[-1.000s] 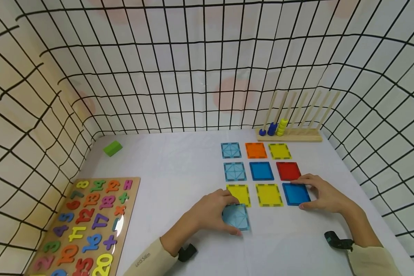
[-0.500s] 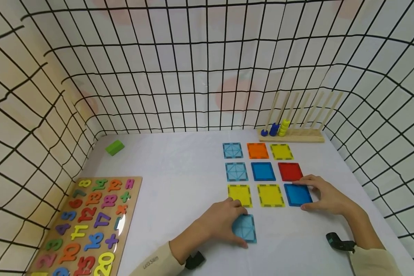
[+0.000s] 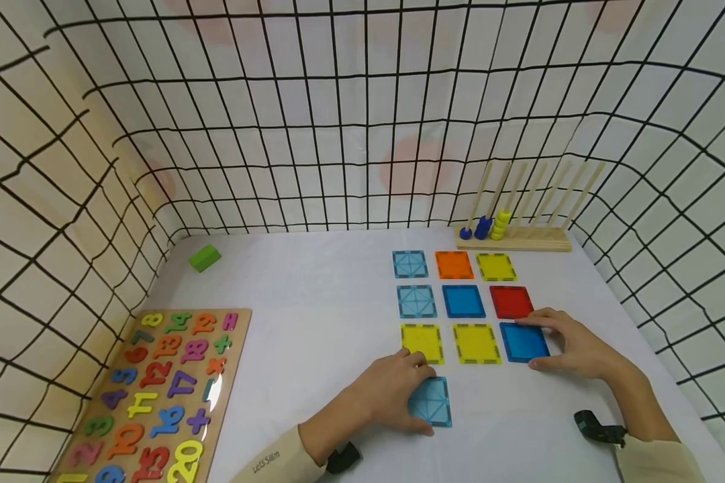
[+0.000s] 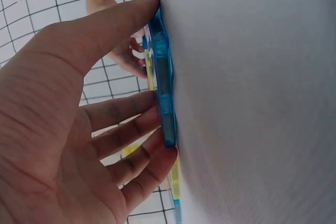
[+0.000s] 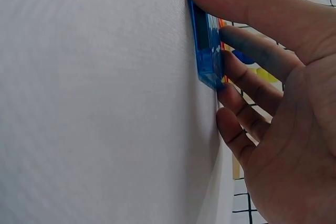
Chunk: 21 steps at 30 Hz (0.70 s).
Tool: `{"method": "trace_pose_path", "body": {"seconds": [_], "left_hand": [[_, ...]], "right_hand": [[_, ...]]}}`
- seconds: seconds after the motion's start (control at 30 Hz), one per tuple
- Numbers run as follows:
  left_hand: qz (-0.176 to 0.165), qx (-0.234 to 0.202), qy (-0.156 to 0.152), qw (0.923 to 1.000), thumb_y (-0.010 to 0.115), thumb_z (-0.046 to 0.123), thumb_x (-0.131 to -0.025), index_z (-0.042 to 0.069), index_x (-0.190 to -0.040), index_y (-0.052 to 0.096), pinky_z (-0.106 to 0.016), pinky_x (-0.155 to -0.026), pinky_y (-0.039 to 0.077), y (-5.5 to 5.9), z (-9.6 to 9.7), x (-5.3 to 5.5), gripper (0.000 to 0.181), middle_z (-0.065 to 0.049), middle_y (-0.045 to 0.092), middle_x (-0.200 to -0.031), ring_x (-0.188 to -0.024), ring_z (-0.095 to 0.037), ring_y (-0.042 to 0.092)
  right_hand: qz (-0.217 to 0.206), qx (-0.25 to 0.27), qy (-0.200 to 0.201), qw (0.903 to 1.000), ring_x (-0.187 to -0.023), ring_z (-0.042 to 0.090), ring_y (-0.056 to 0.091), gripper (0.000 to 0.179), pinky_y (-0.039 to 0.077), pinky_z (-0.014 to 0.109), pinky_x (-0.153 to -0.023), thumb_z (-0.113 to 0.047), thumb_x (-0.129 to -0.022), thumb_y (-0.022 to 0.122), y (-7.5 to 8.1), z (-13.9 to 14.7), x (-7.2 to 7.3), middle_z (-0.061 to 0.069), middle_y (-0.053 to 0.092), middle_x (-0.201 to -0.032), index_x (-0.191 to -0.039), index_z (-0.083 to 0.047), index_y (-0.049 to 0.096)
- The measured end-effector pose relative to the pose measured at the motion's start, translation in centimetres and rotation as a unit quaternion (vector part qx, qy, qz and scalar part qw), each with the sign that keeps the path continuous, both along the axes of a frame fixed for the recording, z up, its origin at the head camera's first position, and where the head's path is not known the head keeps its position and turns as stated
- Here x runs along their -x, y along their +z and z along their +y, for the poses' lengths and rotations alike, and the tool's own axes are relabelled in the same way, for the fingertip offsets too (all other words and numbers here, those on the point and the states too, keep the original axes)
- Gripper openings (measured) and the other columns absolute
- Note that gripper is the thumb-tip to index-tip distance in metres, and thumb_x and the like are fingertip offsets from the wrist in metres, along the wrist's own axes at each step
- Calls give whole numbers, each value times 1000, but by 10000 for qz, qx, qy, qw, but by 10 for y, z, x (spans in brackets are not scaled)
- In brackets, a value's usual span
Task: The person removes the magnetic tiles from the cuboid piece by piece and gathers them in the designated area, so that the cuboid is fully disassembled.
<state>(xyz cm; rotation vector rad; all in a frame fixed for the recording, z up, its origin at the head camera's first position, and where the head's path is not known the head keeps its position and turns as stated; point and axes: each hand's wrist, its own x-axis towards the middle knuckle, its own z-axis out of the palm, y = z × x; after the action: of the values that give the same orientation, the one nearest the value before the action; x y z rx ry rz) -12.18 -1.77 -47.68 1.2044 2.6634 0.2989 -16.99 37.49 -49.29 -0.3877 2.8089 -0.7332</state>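
Observation:
My left hand (image 3: 393,394) holds a light-blue magnetic tile (image 3: 433,404) by its edges, thumb at the near edge and fingers at the far one. The left wrist view shows this tile (image 4: 164,77) edge-on, lying on the white cloth. Over on the right, my right hand (image 3: 580,345) grips a dark-blue magnetic tile (image 3: 524,342) between thumb and fingers at the front right of a three-by-three grid. Beside it in the front row lie two yellow tiles (image 3: 477,343). Behind them are a red tile (image 3: 511,302), another blue one (image 3: 463,301) and a light-blue one (image 3: 417,302).
The back row has light-blue, orange (image 3: 454,265) and yellow tiles. A wooden peg counter (image 3: 513,238) with blue and yellow beads stands behind. A number puzzle board (image 3: 232,335) lies at left, a green block (image 3: 205,257) at back left. Black wire mesh (image 3: 338,125) surrounds the table.
My left hand has brought the light-blue tile down and right, off the overlap with the yellow tile, and it now lies in front of it. My right hand stays on the blue tile.

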Motion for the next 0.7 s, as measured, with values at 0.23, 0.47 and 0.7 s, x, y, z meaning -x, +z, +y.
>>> {"method": "trace_pose_path", "body": {"seconds": [0.23, 0.47, 0.7], "left_hand": [[9, -27, 4, 10000, 76, 74, -77, 25, -140, 61, -19, -90, 53, 0, 0, -2, 81, 4, 61, -138, -108, -12, 53], [-232, -369, 273, 9987, 73, 80, -73, 25, -140, 63, -21, -94, 54, 7, -12, 6, 87, 7, 61, -137, -110, -9, 53], [-85, -633, 1166, 9911, 76, 75, -76, 21, -139, 64, -37, -102, 56, 29, -54, 35, 84, 1, 61, -140, -120, -17, 57]], "right_hand": [[37, -37, 57, 10000, -129, 45, 42, 79, 40, 78, -103, -47, -78, 87, 3, -2, -1, 22, 43, -151, -147, -25, 55], [212, -36, 72, 9997, -120, 37, 52, 80, 54, 62, -97, -50, -79, 86, 10, -3, -1, 20, 48, -149, -147, -22, 54], [643, 79, -10, 9979, -122, 48, 55, 67, 54, 68, -92, -46, -92, 76, 27, -17, 14, 22, 49, -148, -147, -16, 51]]}}
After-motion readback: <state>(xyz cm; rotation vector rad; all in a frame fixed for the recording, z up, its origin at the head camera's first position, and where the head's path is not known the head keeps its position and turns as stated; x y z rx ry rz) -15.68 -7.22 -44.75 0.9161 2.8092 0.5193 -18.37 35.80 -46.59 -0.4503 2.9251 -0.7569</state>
